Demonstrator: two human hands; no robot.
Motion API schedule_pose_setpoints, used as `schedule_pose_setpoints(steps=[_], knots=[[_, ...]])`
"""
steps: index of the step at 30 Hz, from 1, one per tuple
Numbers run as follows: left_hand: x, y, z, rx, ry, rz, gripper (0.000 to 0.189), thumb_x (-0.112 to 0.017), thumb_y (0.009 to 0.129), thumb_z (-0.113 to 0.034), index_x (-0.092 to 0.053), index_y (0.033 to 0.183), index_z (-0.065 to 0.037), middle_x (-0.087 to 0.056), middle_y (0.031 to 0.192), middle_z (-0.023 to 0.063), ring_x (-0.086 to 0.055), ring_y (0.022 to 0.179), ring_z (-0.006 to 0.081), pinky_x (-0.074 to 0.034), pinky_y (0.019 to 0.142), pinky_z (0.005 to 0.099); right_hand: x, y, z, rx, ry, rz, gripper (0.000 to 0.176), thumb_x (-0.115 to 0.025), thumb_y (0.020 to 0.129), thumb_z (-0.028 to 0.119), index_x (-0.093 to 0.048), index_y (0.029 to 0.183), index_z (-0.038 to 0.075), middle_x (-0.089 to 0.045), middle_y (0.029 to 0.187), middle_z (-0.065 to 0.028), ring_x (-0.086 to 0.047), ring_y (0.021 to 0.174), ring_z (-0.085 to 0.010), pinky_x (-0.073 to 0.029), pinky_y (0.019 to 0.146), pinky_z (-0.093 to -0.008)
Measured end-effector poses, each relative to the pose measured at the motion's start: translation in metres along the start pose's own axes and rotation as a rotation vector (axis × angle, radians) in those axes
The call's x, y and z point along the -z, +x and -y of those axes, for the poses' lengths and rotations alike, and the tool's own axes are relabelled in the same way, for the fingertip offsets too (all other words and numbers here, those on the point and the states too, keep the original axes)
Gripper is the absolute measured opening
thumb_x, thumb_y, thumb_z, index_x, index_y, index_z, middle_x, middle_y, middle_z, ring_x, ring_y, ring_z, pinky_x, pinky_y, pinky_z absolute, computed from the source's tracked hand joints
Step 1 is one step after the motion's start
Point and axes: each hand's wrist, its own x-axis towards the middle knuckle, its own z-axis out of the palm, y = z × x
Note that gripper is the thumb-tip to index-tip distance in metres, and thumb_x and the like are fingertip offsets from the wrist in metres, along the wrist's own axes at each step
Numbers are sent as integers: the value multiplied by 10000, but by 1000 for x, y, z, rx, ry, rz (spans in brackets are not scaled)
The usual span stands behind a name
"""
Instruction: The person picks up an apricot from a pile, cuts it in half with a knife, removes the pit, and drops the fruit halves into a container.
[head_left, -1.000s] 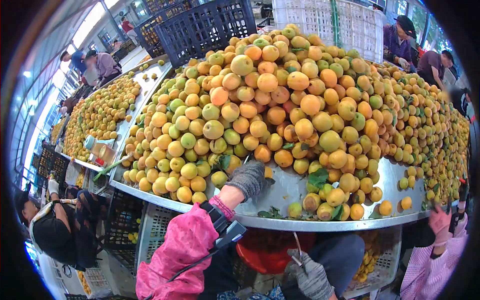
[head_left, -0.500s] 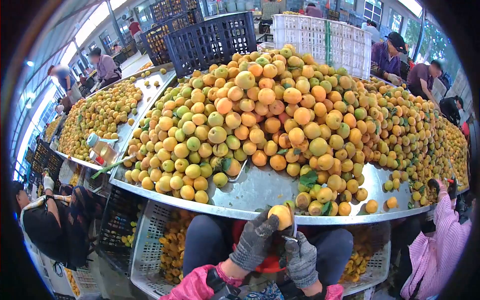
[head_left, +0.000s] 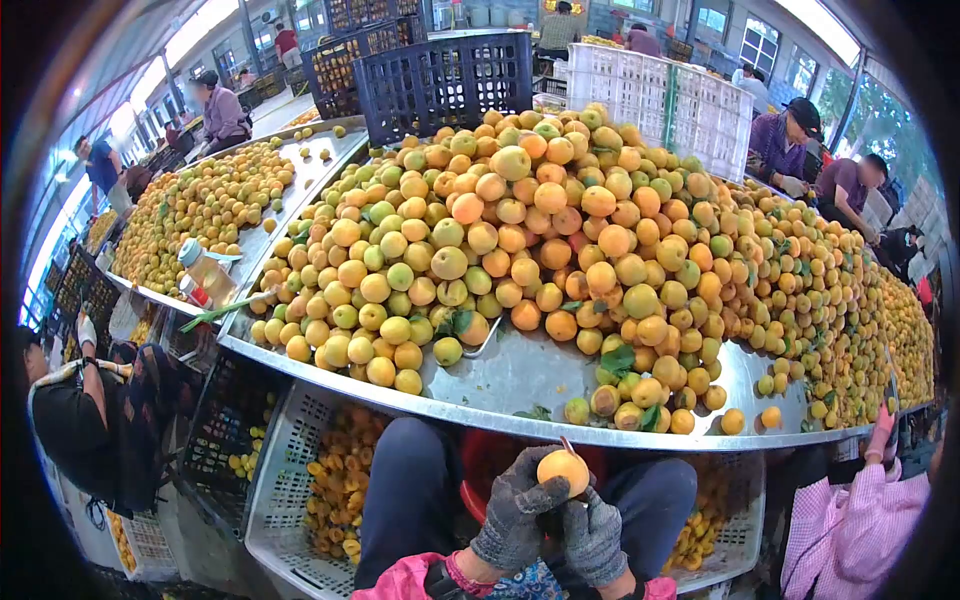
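In front of my lap, my left hand (head_left: 513, 512), in a grey knit glove, is closed around a yellow-orange apricot (head_left: 563, 470). My right hand (head_left: 595, 537), gloved alike, is closed close against the fruit's lower right side. It grips a small knife (head_left: 567, 443), whose thin tip shows above the apricot; the rest is hidden behind fruit and fingers. Just beyond both hands runs the rim of a metal table (head_left: 480, 418), heaped with many apricots (head_left: 550, 198). A red container (head_left: 475, 500) is partly visible between my knees.
Below the table, a white crate (head_left: 275, 500) at left holds split apricots (head_left: 345, 490); more lie at right. Dark crates (head_left: 450, 85) and a white crate (head_left: 665, 95) stand behind the heap. A bottle (head_left: 205, 270) rests at left. People sit on both sides.
The apricot has moved down slightly, and my right hand has risen closer to it. The knife's blade, seen beside the fruit before, is now mostly hidden. The view has shifted slightly.
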Motion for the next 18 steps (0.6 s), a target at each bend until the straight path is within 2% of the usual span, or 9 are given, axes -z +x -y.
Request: schedule_pose_setpoints(steps=[4,7,9,11,13,14,16,17,18], knots=[[9,0,4,44,-73,16,497,-762,742,-168,-536,1150,4,-633,1076,164,-623,992,252,-508,897,368,15,-1,2,-65,133,108,361,-503,950,307,-636,1038,-17,-681,728,-131,-680,644,-290,-520,574,-351],[22,9,-17,6,169,165,538,-824,681,-126,-561,1134,-6,-625,1106,130,-606,1029,220,-495,926,359,32,-1,-14,-9,168,225,286,-566,909,235,-615,1064,1,-646,664,-141,-656,587,-302,-503,524,-366],[31,19,-29,30,482,352,568,-869,632,-118,-581,1110,-14,-618,1123,97,-590,1049,188,-486,944,351,45,7,-17,121,-20,417,293,-571,912,243,-618,1071,1,-648,672,-144,-658,593,-287,-498,520,-365],[35,25,-39,93,508,400,572,-879,627,-150,-584,1097,-12,-618,1109,81,-584,1052,164,-480,945,346,51,10,-12,79,63,440,291,-589,904,241,-621,1079,11,-642,666,-138,-653,592,-284,-491,513,-374],[39,31,-48,86,738,553,545,-872,640,-168,-591,1079,-9,-621,1093,69,-579,1042,149,-477,935,335,55,11,-20,47,-73,576,278,-601,890,235,-627,1074,28,-619,645,-144,-633,577,-302,-487,513,-396],[41,34,-52,67,880,609,546,-862,634,-194,-596,1081,-26,-625,1079,81,-597,1033,192,-478,922,338,55,13,-20,42,-68,579,278,-601,890,235,-627,1074,28,-619,645,-144,-633,577,-302,-487,513,-396],[38,38,-54,29,1067,671,537,-850,634,-209,-601,1078,-41,-626,1072,94,-602,1029,230,-477,925,359,55,19,-21,227,-109,607,283,-616,874,271,-634,1036,40,-586,608,-146,-610,560,-326,-484,515,-414],[37,39,-53,-15,1254,733,528,-839,633,-224,-606,1076,-56,-627,1064,107,-608,1026,268,-476,928,380,53,19,-23,225,-105,608,283,-616,874,271,-634,1036,40,-586,608,-146,-610,560,-326,-484,515,-414],[38,39,-52,-8,1253,733,528,-839,633,-224,-606,1076,-56,-627,1064,107,-608,1026,268,-476,928,380,50,18,-25,216,-175,592,300,-615,870,296,-629,1026,40,-585,608,-152,-607,561,-335,-481,514,-423]])
